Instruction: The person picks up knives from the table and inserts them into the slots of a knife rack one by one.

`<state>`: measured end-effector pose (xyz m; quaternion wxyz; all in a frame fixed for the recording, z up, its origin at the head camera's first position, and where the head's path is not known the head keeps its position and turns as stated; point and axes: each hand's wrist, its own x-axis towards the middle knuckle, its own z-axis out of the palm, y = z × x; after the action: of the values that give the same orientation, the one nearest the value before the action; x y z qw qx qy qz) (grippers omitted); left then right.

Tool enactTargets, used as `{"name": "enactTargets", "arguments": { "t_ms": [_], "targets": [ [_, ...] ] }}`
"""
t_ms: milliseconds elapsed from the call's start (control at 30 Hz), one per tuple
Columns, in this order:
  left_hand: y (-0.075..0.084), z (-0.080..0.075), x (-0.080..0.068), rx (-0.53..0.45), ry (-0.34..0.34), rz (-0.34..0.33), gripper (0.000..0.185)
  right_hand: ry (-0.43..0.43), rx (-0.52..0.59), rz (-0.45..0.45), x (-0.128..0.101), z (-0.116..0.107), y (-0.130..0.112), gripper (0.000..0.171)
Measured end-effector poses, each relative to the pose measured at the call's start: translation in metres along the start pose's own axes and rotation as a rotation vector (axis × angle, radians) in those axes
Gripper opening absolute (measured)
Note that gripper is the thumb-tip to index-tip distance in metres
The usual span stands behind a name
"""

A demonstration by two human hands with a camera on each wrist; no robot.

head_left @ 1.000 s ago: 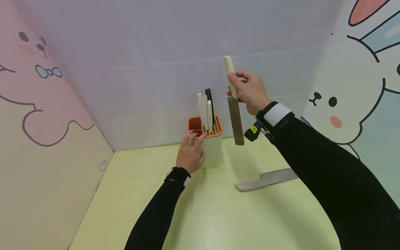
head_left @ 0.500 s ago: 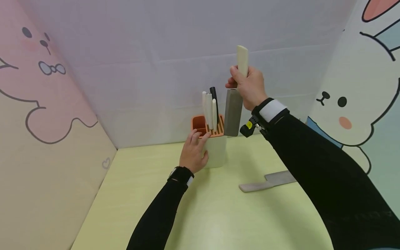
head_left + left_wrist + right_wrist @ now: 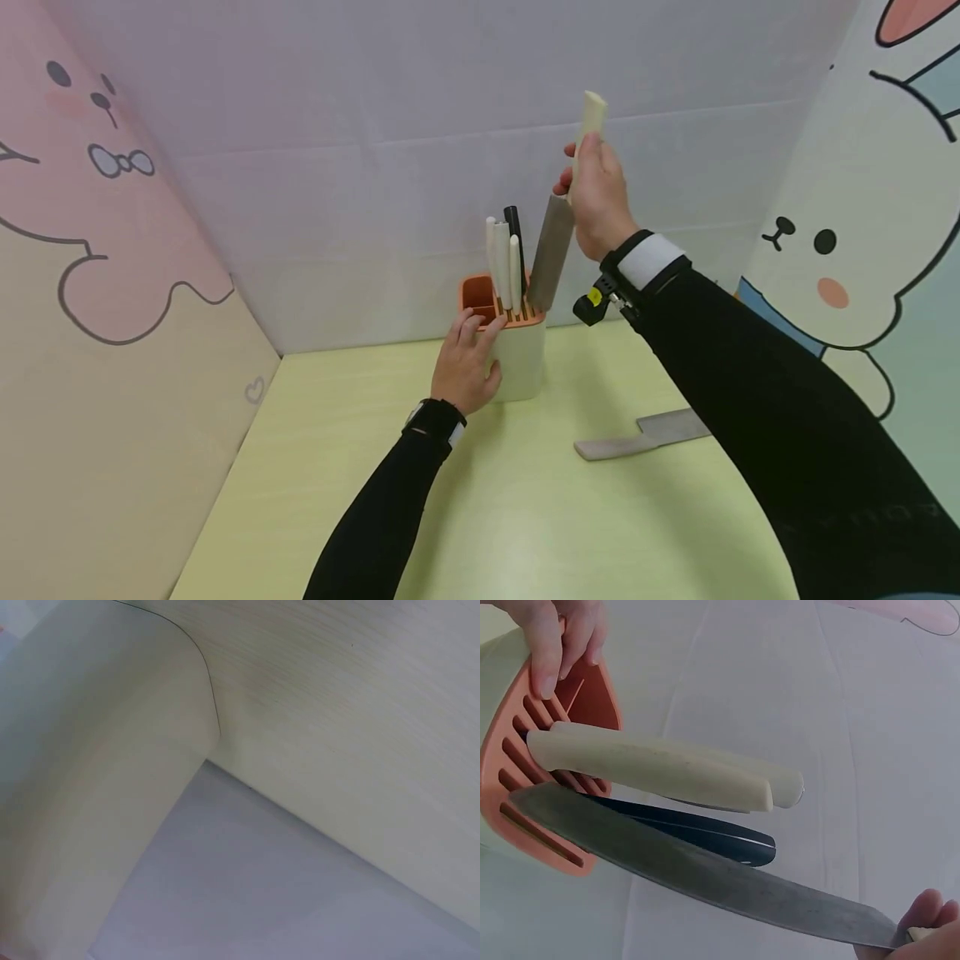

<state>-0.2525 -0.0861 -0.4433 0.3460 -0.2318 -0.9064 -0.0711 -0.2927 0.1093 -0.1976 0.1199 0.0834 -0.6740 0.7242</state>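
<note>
2 loose knives [image 3: 551, 250], 1 knife block [image 3: 517, 354], 4 handles [image 3: 504, 262] inside.

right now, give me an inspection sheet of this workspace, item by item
surface: pale green table, matte, no spills seen
job's things: cleaver tilted, blade tip at the slotted orange top of the cream knife block; block holds white-handled knives and a black-handled knife
clutter: second cleaver lying flat on the table
grippers: right hand grips the cleaver's cream handle; left hand rests on the block's side, fingers at its rim
cables: nothing seen
surroundings: cartoon-printed panels enclose the table
</note>
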Motion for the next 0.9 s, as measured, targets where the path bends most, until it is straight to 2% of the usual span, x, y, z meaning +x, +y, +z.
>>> {"name": "enactTargets", "arguments": {
  "t_ms": [600,900],
  "targets": [
    [0.003,-0.003,-0.001,-0.002,0.026,0.002,0.073,-0.054,0.015,0.033,-0.004,0.016,0.008,0.046],
    [0.005,-0.005,-0.002,-0.004,-0.014,-0.013,0.073,-0.064,0.024,0.019,-0.005,0.020,0.016,0.048]
  ]
}}
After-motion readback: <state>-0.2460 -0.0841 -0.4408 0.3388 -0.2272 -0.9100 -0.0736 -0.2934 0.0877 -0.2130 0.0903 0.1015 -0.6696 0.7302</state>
